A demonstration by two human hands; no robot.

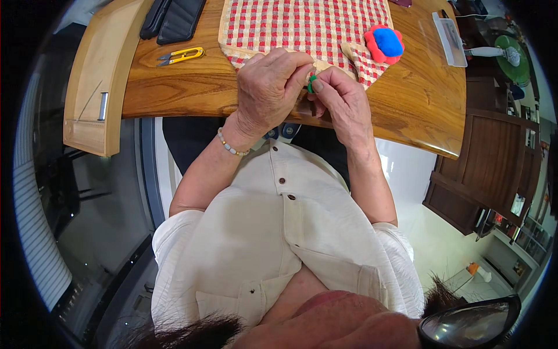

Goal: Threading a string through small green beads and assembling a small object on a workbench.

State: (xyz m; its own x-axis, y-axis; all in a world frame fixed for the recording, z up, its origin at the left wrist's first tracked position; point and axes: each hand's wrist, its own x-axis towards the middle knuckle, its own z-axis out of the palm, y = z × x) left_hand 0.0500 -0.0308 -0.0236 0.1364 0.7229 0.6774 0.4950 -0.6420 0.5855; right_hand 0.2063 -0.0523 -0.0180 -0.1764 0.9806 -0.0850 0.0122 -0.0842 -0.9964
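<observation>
A red-and-beige checked cloth (302,26) lies over the table, its near edge gathered up at my hands. My left hand (267,87) is closed, thumb and forefinger pinched at that edge; a beaded bracelet is on its wrist. Close against its fingertips, my right hand (343,102) pinches a small green object (311,84), whose kind I cannot make out. Whether a needle or thread runs between the fingers is too small to tell. To the right, a red, flower-shaped cushion with a blue middle (387,45) sits beside a folded-over corner of the cloth.
Yellow thread snips (183,56) lie left of the cloth, near a black case (180,22). A shallow wooden tray (110,55) stands at the table's left end. On the right edge is a clear plastic box (449,39). The wooden table (418,110) has a curved front edge.
</observation>
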